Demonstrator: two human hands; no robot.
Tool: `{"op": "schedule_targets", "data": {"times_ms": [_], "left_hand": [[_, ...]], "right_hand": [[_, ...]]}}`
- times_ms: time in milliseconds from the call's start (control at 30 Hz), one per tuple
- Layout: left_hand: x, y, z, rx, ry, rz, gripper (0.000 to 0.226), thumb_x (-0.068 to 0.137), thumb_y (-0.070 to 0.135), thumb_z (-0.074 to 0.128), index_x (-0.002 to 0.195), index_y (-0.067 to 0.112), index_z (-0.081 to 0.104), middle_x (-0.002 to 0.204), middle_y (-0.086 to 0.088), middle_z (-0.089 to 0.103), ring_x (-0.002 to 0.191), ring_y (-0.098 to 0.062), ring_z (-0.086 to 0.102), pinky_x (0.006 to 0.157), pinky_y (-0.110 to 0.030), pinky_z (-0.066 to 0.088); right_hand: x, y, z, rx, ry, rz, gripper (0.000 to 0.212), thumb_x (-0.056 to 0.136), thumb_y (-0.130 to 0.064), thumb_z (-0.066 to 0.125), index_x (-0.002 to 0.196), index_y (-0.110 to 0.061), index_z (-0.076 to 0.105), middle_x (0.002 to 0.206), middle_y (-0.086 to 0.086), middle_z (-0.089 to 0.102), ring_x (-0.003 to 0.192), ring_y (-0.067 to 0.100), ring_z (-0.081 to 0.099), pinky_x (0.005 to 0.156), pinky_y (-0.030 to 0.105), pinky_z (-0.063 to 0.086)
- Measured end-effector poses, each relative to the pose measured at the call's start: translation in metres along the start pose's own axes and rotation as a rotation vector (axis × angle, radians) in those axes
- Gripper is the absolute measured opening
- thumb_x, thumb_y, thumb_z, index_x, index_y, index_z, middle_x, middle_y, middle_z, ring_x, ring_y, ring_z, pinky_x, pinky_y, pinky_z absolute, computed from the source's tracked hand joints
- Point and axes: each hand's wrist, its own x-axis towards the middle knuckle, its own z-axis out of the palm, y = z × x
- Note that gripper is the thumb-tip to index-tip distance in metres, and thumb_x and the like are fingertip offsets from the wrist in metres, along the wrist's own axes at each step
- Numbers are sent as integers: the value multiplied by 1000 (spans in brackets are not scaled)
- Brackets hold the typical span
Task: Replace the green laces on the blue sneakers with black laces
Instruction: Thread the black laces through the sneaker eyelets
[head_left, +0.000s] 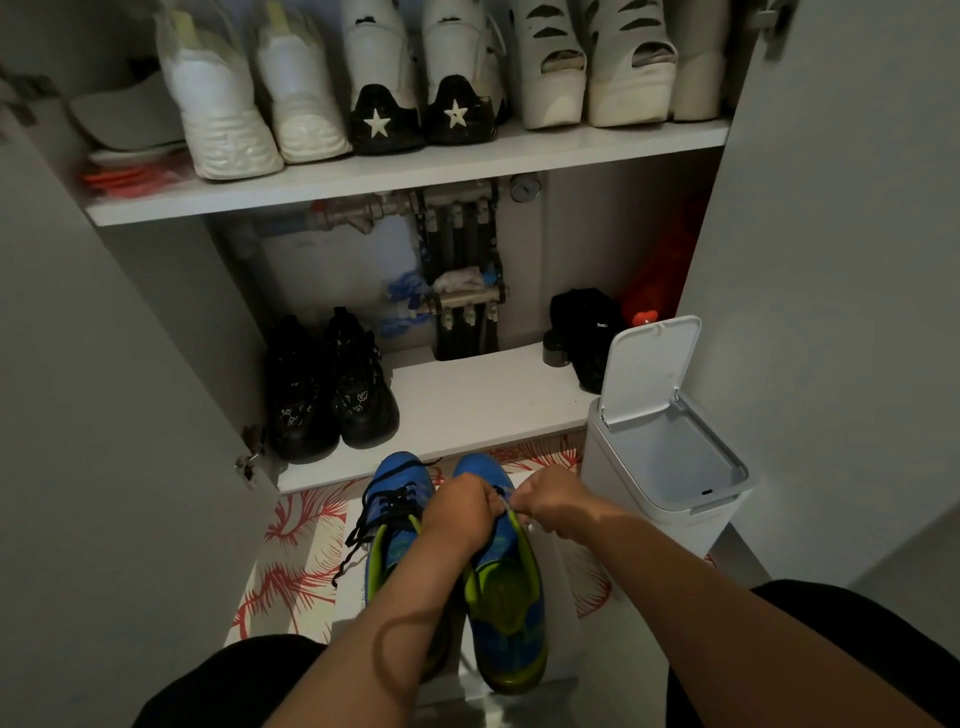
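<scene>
I judge the job well past halfway. The left sneaker (397, 499) already carries a black lace (387, 512) crossed up its eyelets, the loose ends trailing off its outer side onto the mat (291, 566). No green lace shows on either shoe; the only green I see is the lining.

I am working on the right sneaker (511, 597), which lies just beside the first, toe pointing to the cabinet. My left hand (460, 512) is curled over its throat and my right hand (553, 501) is clenched just beside it. Both pinch a thin strand (506, 506) stretched between them. It looks pale here, possibly glare, so I cannot say for sure that it is the black one. A bit of dark lacing shows above my knuckles. How many eyelets remain is hidden under my hands, and tying both shoes seems left to do.

A white bin (623, 467) with its lid up stands close on my right, near my elbow. Black shoes (332, 389) sit on the shelf (467, 410) ahead, and the open cabinet door (104, 415) hems in my left side.
</scene>
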Motion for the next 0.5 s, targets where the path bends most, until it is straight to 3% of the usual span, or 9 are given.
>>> {"op": "schedule_targets", "data": {"times_ms": [100,233,367,500], "left_hand": [[2,-4,-4,111,1,39,14,90,24,62,97,19,73,99,-5,71,94,-23,66,77,-33,52],[5,-12,-16,176,23,85,33,86,25,66,119,26,58,118,-3,64,108,-25,60,86,-33,49],[8,-13,-30,160,-12,135,33,91,27,62,124,26,59,122,-3,65,112,-23,58,96,-35,49],[8,1,-33,-84,-26,156,30,95,33,57,124,29,65,117,2,68,105,-16,61,90,-27,48]], "right_hand": [[0,-4,0,-100,-23,-16,35,90,-4,57,59,-18,60,47,-9,56,48,9,52,36,13,35],[2,-10,-9,-24,125,16,24,95,-11,48,74,-18,55,74,6,62,54,15,57,46,21,45],[2,-15,-18,269,280,-15,18,90,-5,41,76,-7,53,64,17,60,49,25,55,53,36,48],[-6,-33,-26,432,322,-127,17,94,-8,44,82,-12,56,73,9,63,45,19,50,49,28,41]]}}
